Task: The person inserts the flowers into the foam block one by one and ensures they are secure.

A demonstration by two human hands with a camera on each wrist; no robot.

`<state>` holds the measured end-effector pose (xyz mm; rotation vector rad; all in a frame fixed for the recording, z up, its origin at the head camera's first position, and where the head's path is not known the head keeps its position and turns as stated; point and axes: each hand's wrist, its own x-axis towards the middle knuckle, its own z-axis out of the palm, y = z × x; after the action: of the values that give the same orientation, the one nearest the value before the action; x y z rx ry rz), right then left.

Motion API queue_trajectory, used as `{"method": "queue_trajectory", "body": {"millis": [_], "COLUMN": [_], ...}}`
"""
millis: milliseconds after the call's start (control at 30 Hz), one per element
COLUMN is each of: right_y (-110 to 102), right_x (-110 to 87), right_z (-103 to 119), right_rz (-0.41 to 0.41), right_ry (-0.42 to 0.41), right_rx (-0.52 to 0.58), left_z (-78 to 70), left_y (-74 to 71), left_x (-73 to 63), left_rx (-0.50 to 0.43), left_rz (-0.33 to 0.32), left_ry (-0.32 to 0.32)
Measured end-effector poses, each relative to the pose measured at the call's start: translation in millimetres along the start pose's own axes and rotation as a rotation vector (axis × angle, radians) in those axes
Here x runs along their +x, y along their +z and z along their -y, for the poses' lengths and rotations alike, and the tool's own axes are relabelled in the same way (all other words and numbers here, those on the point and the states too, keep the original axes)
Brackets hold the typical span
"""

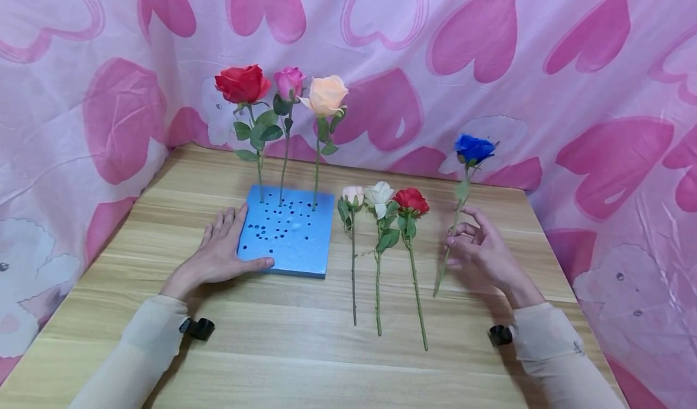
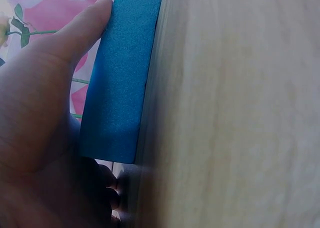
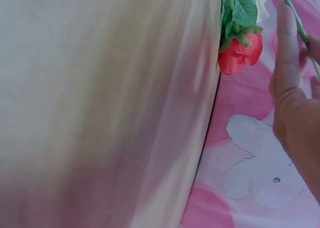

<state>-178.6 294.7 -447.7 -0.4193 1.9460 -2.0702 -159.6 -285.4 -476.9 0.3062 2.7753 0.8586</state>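
Observation:
My left hand lies along the left side of a blue foam block, its thumb resting over the front edge and its fingers stretched out on the table. In the left wrist view the thumb touches the block's side face. Standing upright in the block's holes are a large red rose, a pink rose and a peach rose. On the right, my right hand pinches the stem of a blue rose, its bloom tilted up and away. Part of that stem shows in the right wrist view.
Between the block and my right hand lie a pale pink rose, a white rose and a smaller red rose, stems toward me. They rest on a wooden table. A pink heart-patterned curtain hangs behind and at both sides.

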Motion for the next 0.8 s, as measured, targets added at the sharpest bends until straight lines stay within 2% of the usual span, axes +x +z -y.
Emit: {"method": "queue_trajectory", "body": {"millis": [233, 533, 800], "right_y": [8, 22, 47], "right_x": [12.5, 28.2, 52.4], "right_z": [11, 25, 35], "right_rz": [-0.038, -0.131, -0.089], "right_ry": [-0.132, -0.273, -0.359], "right_rx": [-0.094, -0.194, -0.235], "left_z": [-0.5, -1.1, -1.4], "left_y": [-1.0, -0.3, -2.1], "left_x": [0.2, -0.2, 0.2], "left_rx": [-0.002, -0.003, 0.002], "left_rz": [0.001, 0.001, 0.003], "left_ry": [0.0, 0.002, 0.002]}}
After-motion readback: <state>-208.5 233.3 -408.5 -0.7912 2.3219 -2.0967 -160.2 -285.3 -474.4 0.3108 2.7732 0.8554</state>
